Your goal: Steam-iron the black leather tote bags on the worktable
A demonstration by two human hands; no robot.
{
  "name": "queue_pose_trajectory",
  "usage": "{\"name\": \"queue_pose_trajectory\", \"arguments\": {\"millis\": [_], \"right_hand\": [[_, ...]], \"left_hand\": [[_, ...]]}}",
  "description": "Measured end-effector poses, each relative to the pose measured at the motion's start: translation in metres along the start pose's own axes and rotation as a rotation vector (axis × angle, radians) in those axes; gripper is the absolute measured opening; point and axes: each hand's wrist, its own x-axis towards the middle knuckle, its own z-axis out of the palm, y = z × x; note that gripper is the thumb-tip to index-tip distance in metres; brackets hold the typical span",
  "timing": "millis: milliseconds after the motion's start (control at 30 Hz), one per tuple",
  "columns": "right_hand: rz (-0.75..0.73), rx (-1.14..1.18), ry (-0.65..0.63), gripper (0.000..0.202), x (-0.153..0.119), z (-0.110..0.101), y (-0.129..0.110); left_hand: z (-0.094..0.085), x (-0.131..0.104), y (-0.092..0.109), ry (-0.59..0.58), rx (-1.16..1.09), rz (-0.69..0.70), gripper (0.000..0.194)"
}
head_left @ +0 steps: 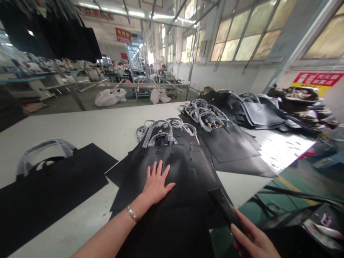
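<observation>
A black handbag (172, 161) lies flat on top of a stack of similar bags, its handles (160, 130) wrapped in clear plastic. My left hand (157, 184) rests palm down on its front, fingers spread. At the stack's right edge, my right hand (251, 234) grips a flat black strap (221, 200) between thumb and fingers. A small round fitting shows near the strap's end. Whether the strap is joined to a bag cannot be made out, as its lower part is hidden by the hand.
Another black bag (61, 190) lies at left on the white table (107, 123). More bags with wrapped handles (228, 141) are piled at right, with a further stack (264, 113) behind. Black bags (53, 39) hang at upper left. White sacks (110, 96) sit on the floor beyond.
</observation>
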Motion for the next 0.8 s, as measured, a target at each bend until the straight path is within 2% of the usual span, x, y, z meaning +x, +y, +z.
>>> {"name": "queue_pose_trajectory", "arguments": {"millis": [133,200,233,300,367,467,533,567,667,800], "right_hand": [[-0.011,-0.009,0.002,0.094,0.011,0.005,-0.021],[-0.023,-0.026,0.028,0.1,0.017,0.009,-0.032],[-0.029,-0.03,0.041,0.102,0.02,0.011,-0.035],[-0.035,-0.028,0.039,0.103,0.027,0.015,-0.038],[-0.045,-0.028,0.017,0.099,0.036,0.019,-0.034],[-0.093,-0.011,0.041,0.095,0.051,0.025,-0.021],[-0.134,-0.011,0.076,0.093,0.062,0.029,-0.011],[-0.155,-0.032,0.084,0.091,0.067,0.03,-0.007],[-0.235,-0.157,0.133,0.083,0.08,0.034,0.001],[-0.318,-0.311,0.225,0.073,0.087,0.039,0.003]], "left_hand": [[-0.014,-0.045,0.033,-0.075,0.033,-0.034,0.083],[-0.025,-0.044,0.041,-0.105,0.012,0.013,0.065],[-0.029,-0.034,0.043,-0.091,-0.011,0.054,0.051],[-0.033,0.002,0.045,-0.017,-0.072,0.172,0.029],[-0.03,0.047,0.045,0.053,-0.119,0.354,0.024],[-0.019,0.107,0.042,0.058,-0.108,0.765,0.014],[-0.013,0.13,0.037,0.046,-0.072,0.973,0.013],[-0.011,0.136,0.033,0.052,-0.058,1.033,0.015],[-0.007,0.139,0.018,0.09,-0.037,1.064,0.019],[-0.005,0.139,0.002,0.093,-0.02,0.842,0.019]]}}
